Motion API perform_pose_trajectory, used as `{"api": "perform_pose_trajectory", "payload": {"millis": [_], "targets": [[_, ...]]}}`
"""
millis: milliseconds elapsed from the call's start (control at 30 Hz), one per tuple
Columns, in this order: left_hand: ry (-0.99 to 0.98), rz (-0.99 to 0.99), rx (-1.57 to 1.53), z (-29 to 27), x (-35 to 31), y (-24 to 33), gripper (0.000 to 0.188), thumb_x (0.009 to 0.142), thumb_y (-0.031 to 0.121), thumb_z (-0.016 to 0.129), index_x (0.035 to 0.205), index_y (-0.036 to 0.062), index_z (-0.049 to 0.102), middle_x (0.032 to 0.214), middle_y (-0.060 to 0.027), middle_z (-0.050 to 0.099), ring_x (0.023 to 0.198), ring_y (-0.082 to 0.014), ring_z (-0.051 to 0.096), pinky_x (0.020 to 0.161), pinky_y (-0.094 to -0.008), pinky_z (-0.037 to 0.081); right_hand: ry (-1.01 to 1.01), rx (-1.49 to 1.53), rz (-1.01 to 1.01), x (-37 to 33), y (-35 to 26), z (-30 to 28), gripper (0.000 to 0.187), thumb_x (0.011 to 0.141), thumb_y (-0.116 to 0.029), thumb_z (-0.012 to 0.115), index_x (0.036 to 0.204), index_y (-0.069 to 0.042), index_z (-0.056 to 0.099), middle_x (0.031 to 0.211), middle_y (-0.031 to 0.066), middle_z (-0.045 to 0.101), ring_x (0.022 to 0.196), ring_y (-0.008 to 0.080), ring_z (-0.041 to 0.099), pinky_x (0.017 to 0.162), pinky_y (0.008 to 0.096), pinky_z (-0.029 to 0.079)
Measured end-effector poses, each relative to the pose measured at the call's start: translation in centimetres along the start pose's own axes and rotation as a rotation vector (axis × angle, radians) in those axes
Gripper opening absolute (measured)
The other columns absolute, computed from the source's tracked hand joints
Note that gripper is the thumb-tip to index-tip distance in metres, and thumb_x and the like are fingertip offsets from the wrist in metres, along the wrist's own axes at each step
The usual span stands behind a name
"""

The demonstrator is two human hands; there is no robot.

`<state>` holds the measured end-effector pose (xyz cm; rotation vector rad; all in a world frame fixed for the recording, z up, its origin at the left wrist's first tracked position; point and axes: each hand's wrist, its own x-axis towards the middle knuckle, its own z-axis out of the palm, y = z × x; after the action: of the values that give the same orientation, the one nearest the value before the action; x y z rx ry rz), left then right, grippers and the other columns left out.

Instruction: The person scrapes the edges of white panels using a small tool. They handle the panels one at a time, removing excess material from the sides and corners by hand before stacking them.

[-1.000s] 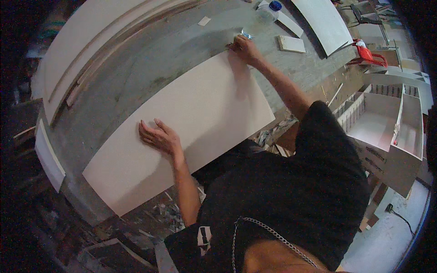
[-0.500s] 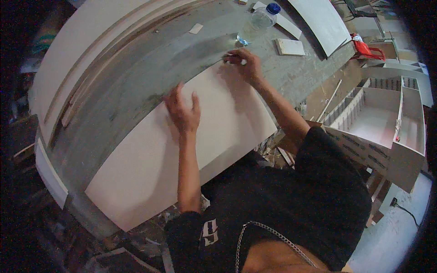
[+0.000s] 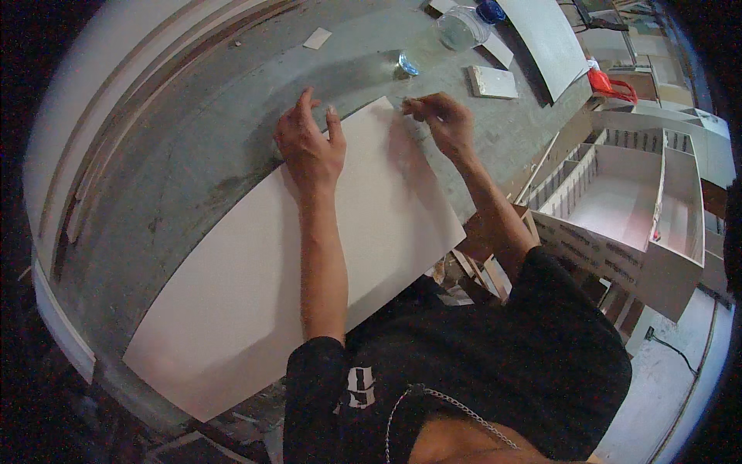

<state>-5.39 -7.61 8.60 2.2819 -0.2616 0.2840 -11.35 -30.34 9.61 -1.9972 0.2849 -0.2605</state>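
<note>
A long, flat white board (image 3: 232, 271) lies across the near part of the grey worktable (image 3: 185, 201). Over its far long edge hovers my left hand (image 3: 313, 151), thumb and fingers apart, with nothing between them. Just right of the board's far right corner is my right hand (image 3: 444, 120), its thumb and fingertips drawn together in a pinch. Whatever those fingertips hold, if anything, is too small to make out. A shadow of the right hand and forearm falls along the board's right end.
Beyond my right hand stand a clear bottle with a blue cap (image 3: 464, 29) and a small white block (image 3: 492, 82). A white panel (image 3: 541, 46) lies at the far right. Curved white strips (image 3: 100, 108) line the left. An open box-like cabinet (image 3: 610, 189) stands right of the table.
My right hand has moved right, off the board's far corner, which now shows. My left hand stays over the far edge with its fingers spread. The whole view has shifted slightly.
</note>
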Motion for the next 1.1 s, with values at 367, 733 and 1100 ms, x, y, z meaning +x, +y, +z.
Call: {"api": "perform_pose_trajectory", "payload": {"millis": [367, 733, 1100], "targets": [[-0.07, -0.029, 0.027, 0.5, 0.2, 0.2, 0.043, 0.09, 0.027, 0.058, 0.128, 0.0097, 0.052, 0.114, -0.0087, 0.062, 0.11, -0.0292, 0.054, 0.098, -0.047, 0.037, -0.027, -0.309, -0.271, 2.5, 0.0, 5.5, 0.007, 0.075, -0.005, 0.071, 0.081, -0.003, 0.068, 0.076, 0.007, 0.058, 0.071, 0.0199, 0.058, 0.066, 0.0312, 0.047], [-0.079, -0.012, 0.119, 0.2, 0.2, 0.5, 0.045, 0.09, 0.028, 0.058, 0.13, 0.0094, 0.05, 0.118, -0.0108, 0.062, 0.116, -0.0309, 0.052, 0.101, -0.0478, 0.035, -0.044, -0.411, -0.366, 3.9, 0.3, 4.3, 0.012, 0.076, -0.011, 0.074, 0.079, -0.002, 0.067, 0.071, 0.0095, 0.06, 0.067, 0.0239, 0.06, 0.063, 0.0327, 0.048], [-0.073, 0.004, 0.087, 0.7, -0.1, -0.3, 0.044, 0.09, 0.026, 0.059, 0.129, 0.0101, 0.049, 0.119, -0.0125, 0.06, 0.115, -0.0324, 0.051, 0.1, -0.0486, 0.037, 0.18, -0.145, 0.131, -4.0, -2.4, 1.3, 0.016, 0.085, -0.018, 0.073, 0.092, -0.004, 0.068, 0.08, 0.0065, 0.07, 0.067, 0.0091, 0.059, 0.064, 0.0278, 0.049]]}}
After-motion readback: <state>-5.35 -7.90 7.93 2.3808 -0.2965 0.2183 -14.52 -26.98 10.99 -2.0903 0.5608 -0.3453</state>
